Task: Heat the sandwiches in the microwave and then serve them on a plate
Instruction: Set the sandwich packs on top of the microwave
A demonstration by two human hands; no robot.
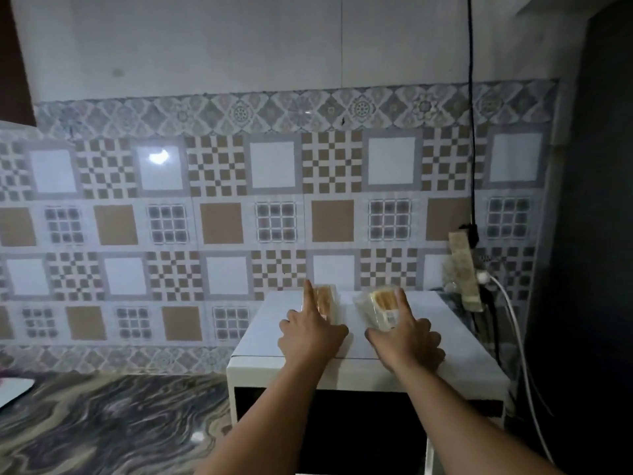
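Two sandwiches in clear plastic packs stand on top of a white microwave [267,341]. My left hand [310,332] reaches over the top, its forefinger stretched along the left side of the left sandwich [327,301]. My right hand [409,334] is at the right sandwich [378,308], fingers along its right side and thumb near its base. Neither pack is lifted off the top. The microwave's dark door [342,430] faces me, below my forearms.
A marbled dark counter [102,426] stretches left of the microwave, with a white object [13,389] at its far left edge. Behind is a patterned tile wall. A power strip [464,269] with a black cable and a white plug cord hangs at the right.
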